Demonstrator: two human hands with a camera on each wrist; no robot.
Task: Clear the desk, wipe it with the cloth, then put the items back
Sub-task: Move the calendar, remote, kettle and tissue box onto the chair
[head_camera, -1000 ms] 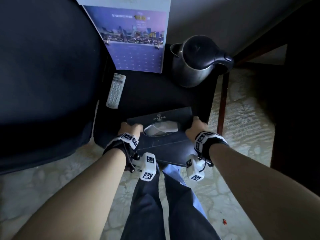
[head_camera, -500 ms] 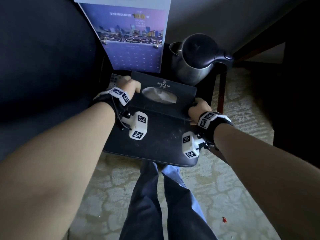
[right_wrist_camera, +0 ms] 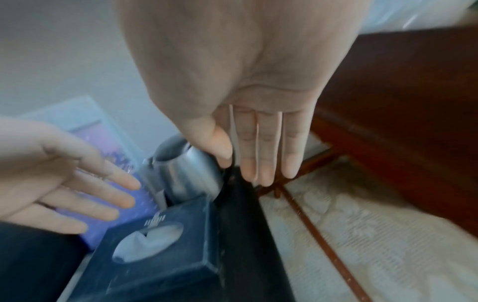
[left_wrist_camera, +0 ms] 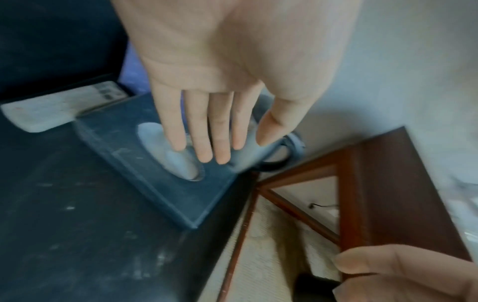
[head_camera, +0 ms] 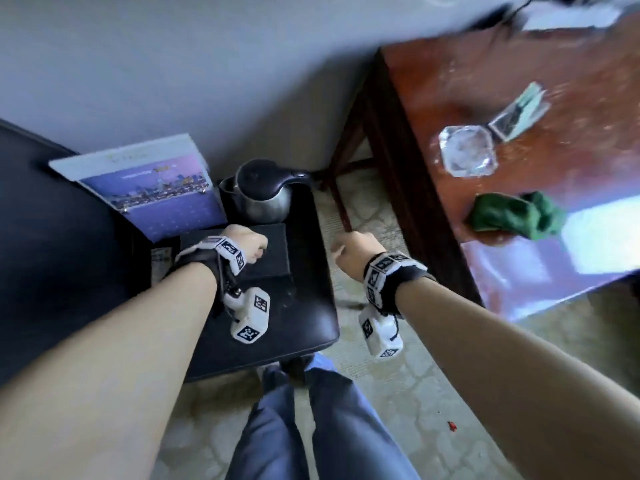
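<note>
Both hands free, fingers straight: left hand [left_wrist_camera: 232, 67] over the tissue box [left_wrist_camera: 165, 173], right hand [head_camera: 349, 254] swinging toward two o'clock, where the soft, light green cloth [head_camera: 516, 216] should bunch anywhere.

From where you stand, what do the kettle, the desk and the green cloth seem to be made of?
Kettle: brushed, dully gleaming metal body; lid and handle look like black plastic.
Desk: reddish-brown wood, glossy, likely varnished, mirroring window light.
Green cloth: soft matte fabric, crumpled in folds.

Tissue box [head_camera: 263, 249] seemingly before kettle [head_camera: 265, 194]
</note>
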